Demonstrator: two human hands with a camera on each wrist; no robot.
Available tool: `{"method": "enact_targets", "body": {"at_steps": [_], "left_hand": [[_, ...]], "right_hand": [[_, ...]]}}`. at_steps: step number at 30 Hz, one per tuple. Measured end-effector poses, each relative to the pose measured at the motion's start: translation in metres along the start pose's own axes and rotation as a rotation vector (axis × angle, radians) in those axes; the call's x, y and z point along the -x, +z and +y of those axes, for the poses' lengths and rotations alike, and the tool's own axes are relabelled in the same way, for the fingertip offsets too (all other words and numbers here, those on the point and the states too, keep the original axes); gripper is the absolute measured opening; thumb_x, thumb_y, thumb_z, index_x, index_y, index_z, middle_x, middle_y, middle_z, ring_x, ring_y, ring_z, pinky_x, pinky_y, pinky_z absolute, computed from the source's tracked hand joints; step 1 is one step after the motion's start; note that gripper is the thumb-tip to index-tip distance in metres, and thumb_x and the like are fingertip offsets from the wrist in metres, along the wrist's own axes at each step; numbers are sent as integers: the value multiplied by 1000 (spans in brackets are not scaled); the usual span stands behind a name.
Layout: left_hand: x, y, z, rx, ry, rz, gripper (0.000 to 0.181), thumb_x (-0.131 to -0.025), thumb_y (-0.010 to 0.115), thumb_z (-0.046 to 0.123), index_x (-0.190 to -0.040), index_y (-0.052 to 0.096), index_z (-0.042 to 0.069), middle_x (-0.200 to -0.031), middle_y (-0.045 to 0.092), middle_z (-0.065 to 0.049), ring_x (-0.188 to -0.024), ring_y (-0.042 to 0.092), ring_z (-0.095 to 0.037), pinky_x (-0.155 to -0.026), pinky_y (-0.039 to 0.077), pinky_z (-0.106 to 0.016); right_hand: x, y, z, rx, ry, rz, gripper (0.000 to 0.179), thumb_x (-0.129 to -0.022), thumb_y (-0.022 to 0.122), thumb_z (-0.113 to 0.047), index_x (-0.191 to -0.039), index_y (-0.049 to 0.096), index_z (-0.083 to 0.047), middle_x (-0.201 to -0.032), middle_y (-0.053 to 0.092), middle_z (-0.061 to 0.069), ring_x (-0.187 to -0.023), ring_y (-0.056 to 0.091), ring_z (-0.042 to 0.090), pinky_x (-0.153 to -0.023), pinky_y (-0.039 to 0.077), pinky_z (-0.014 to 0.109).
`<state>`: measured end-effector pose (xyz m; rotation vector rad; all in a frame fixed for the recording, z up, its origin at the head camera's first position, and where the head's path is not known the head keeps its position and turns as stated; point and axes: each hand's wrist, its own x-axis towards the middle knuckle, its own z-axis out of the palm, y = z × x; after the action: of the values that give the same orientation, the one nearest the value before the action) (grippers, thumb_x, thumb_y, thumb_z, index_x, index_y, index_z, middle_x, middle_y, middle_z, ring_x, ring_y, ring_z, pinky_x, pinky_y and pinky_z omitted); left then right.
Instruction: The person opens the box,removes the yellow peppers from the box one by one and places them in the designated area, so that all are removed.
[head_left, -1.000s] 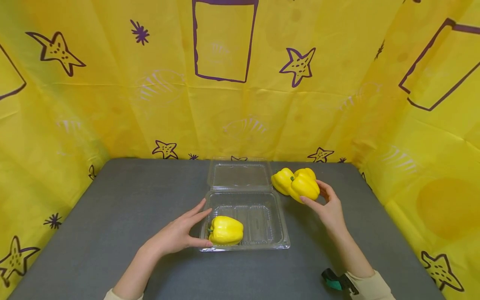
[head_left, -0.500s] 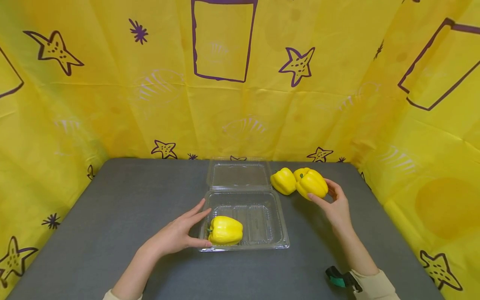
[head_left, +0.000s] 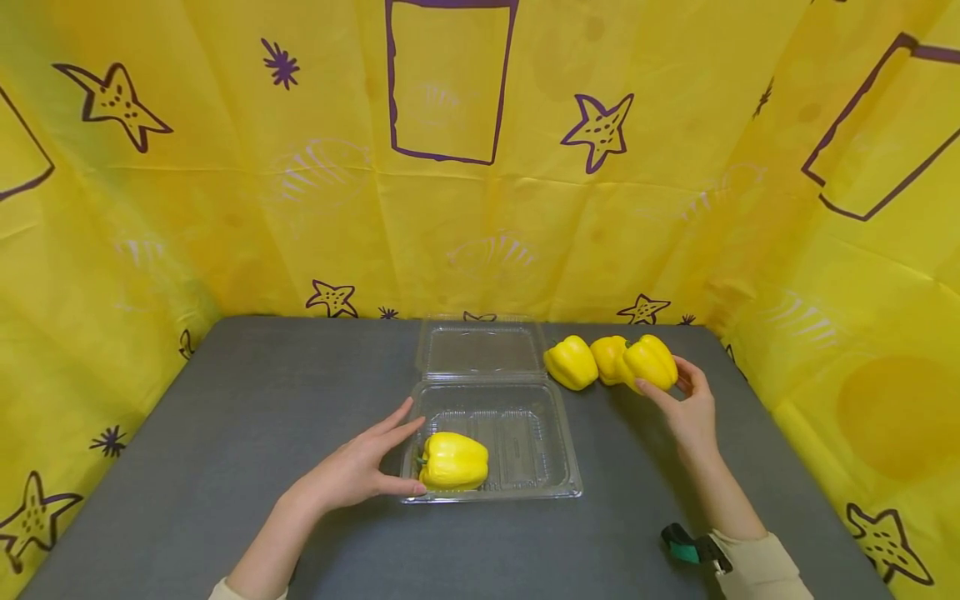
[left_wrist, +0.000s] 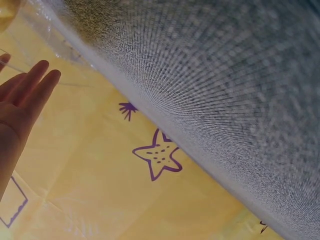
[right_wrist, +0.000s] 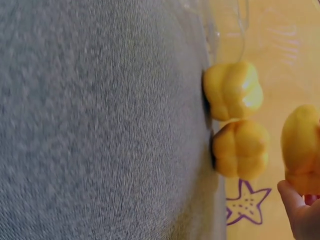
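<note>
My right hand (head_left: 693, 417) grips a yellow bell pepper (head_left: 651, 362) at the back right. In the right wrist view this held bell pepper (right_wrist: 300, 142) is off the table. Two more yellow bell peppers stand on the table: one (head_left: 572, 363) beside the container, another (head_left: 608, 358) partly hidden behind the held one. A clear plastic clamshell container (head_left: 517, 450) lies with its lid (head_left: 480, 350) folded back. Inside, at the front left, a yellow bell pepper (head_left: 453, 461) lies on its side. With fingers spread, my left hand (head_left: 360, 471) touches the container's left rim.
The grey table (head_left: 247, 417) is enclosed by a yellow patterned curtain (head_left: 480, 233) at the back and sides. A black and green strap (head_left: 686, 548) sits at the right sleeve. The left wrist view mostly shows grey table surface and curtain.
My right hand has moved right with the held bell pepper, uncovering more of the two peppers behind it. My left hand and the container have stayed in place.
</note>
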<state>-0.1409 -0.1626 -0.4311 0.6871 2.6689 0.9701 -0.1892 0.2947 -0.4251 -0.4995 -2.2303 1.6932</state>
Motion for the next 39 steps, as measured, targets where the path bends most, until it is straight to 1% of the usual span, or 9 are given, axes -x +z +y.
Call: {"method": "enact_targets", "body": {"at_steps": [8,12,16,19,23,32,35,39], "left_hand": [[0,0,0,-5,2,1,99,-72,75,64,-151,40,15,-162,14,-2,-141,30,-34,-105,34,-58],[-1,0,0,-5,-2,0,99,-71,75,64,-151,40,16,-162,15,-2,-141,30,-34,-105,34,-57],[-1,0,0,2,-8,-5,100,-71,75,64,-151,40,16,-162,14,-2,-141,30,-34,-105,33,-58],[-1,0,1,3,-9,-7,100,-71,75,64,-151,39,16,-162,14,-2,-141,30,-35,-105,33,-58],[-1,-1,1,2,-7,-6,99,-71,75,64,-151,39,16,-162,14,-2,-141,30,-35,-105,33,-58],[0,0,1,4,-3,-6,99,-72,76,63,-151,40,15,-162,14,-3,-141,30,-36,-105,33,-59],[0,0,1,2,-2,-4,99,-72,76,63,-151,40,15,-162,14,-3,-141,30,-36,-105,33,-58],[0,0,1,3,-11,-3,99,-71,76,63,-151,39,16,-162,14,-1,-141,30,-36,-105,33,-59]], "right_hand": [[-13,-4,6,-24,44,55,77,-81,82,-28,-143,40,-11,-133,44,1,-121,40,18,-93,37,27],[-21,-6,8,-37,69,65,79,-80,82,-28,-144,39,-11,-132,45,0,-120,41,17,-91,38,23],[-28,-6,8,-53,84,83,80,-79,83,-27,-144,38,-11,-127,45,-3,-117,42,16,-90,39,22],[-32,-6,8,-65,88,94,81,-79,83,-27,-144,38,-10,-125,46,-3,-117,43,17,-90,39,23],[-38,-6,10,-84,104,105,82,-79,83,-25,-144,37,-9,-127,47,1,-119,44,19,-93,40,24],[-54,-2,21,-125,164,140,84,-80,82,-19,-146,30,-6,-133,43,6,-120,45,19,-101,41,27],[-58,-1,24,-108,174,146,85,-82,81,-20,-147,29,-5,-135,42,8,-121,45,20,-103,40,29],[-61,-1,28,-52,170,142,84,-83,79,-22,-147,29,-3,-137,41,12,-121,44,22,-102,39,31]]}}
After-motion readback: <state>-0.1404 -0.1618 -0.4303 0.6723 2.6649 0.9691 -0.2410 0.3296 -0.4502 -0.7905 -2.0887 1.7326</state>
